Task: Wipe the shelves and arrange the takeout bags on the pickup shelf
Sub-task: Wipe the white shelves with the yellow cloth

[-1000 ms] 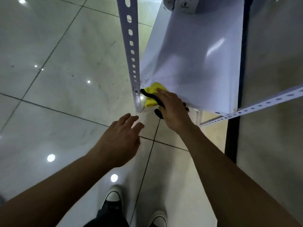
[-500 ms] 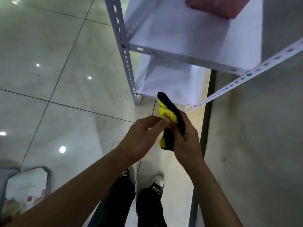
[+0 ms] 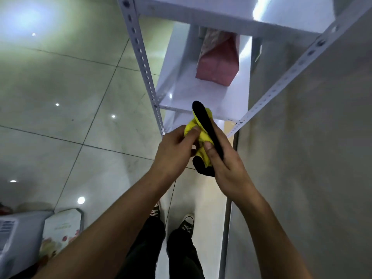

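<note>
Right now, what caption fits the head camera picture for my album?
Both hands, left and right, bunch a yellow-and-black cloth before a white shelf holding a pink bag.

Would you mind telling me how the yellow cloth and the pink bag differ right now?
The yellow cloth is bunched up with a black part, held in the air by the left hand and right hand; the pink bag rests untouched on a white shelf. The cloth is crumpled and soft-looking; the bag keeps a boxy shape. The bag looks larger. Both are brightly coloured.

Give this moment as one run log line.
both hands grip yellow-black cloth | pink bag on shelf | wiping paused
</note>
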Motion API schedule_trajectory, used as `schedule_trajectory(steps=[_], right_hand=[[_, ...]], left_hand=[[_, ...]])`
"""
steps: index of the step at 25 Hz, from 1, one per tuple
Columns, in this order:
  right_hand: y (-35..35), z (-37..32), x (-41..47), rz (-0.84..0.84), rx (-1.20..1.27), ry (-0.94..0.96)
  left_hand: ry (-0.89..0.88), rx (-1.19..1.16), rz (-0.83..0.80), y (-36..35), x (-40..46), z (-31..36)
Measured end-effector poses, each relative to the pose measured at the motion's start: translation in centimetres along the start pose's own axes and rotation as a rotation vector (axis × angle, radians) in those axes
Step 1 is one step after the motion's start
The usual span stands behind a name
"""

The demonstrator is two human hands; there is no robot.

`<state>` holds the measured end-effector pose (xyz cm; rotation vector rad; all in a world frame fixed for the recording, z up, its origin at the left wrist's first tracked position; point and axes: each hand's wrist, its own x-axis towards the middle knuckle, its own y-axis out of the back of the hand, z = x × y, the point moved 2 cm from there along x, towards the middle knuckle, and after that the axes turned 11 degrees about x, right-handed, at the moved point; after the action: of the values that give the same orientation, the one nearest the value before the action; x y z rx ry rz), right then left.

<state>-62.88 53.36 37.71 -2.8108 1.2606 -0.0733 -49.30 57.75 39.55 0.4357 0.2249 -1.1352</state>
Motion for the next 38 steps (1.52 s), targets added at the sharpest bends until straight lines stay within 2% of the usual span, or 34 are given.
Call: schedule_trajectory(steps=[2, 5, 9, 11, 14, 17, 19, 21, 23, 25, 27, 28, 32, 35, 38], right_hand=[[1.0, -3.2, -0.7, 0.088, 0.023, -0.019], [2.3, -7.9, -2.1, 0.228, -0.117, 0.078], [1.9, -13.1, -3.3, 0.072, -0.476, 0.224], [1.4, -15.4, -3.6, 0.067, -0.634, 0.255], [1.0, -18.8, -3.9, 0.075, -0.679, 0.245], [1.3, -21.7, -3.7, 0.099, -0.479, 0.266], [2.2, -23.0, -3.1, 0.254, -0.243, 0.315], [3.5, -23.7, -1.9, 0.380, -0.082, 0.228], [4.1, -23.9, -0.7, 0.347, 0.068, 0.094], [4.2, -23.8, 0.5, 0.233, 0.296, 0.005], [4.0, -23.8, 1.5, 0.125, 0.491, -0.019], [3.9, -24.0, 2.2, 0.120, 0.512, -0.015], [3.7, -26.1, 6.3, 0.417, 0.299, 0.008], [4.2, -27.5, 7.8, 0.643, 0.093, 0.038], [4.2, -28.7, 7.6, 0.863, 0.005, 0.139]], left_hand=[[0.009, -0.075, 0.013, 0.5, -1.1, 2.4], [0.073, -0.181, 0.041, 1.6, -2.3, 5.9], [0.078, -0.232, -0.048, 2.7, -3.6, 11.1], [0.056, -0.264, -0.115, 3.2, -4.6, 13.6], [-0.056, -0.208, -0.189, 3.8, -6.0, 17.0], [-0.155, -0.175, -0.114, 3.9, -6.9, 19.7], [-0.191, -0.185, -0.065, 3.8, -7.3, 21.3], [-0.226, -0.216, -0.054, 3.9, -7.2, 22.7], [-0.247, -0.278, -0.059, 4.1, -6.8, 24.3], [-0.258, -0.316, -0.067, 4.5, -5.8, 25.8], [-0.260, -0.324, -0.060, 5.2, -4.6, 26.8], [-0.265, -0.322, -0.060, 5.6, -3.9, 27.1], [-0.261, -0.292, -0.100, 8.0, -0.9, 28.8], [-0.211, -0.235, -0.216, 9.2, 1.1, 28.9], [-0.225, -0.115, -0.354, 9.3, 1.6, 28.5]])
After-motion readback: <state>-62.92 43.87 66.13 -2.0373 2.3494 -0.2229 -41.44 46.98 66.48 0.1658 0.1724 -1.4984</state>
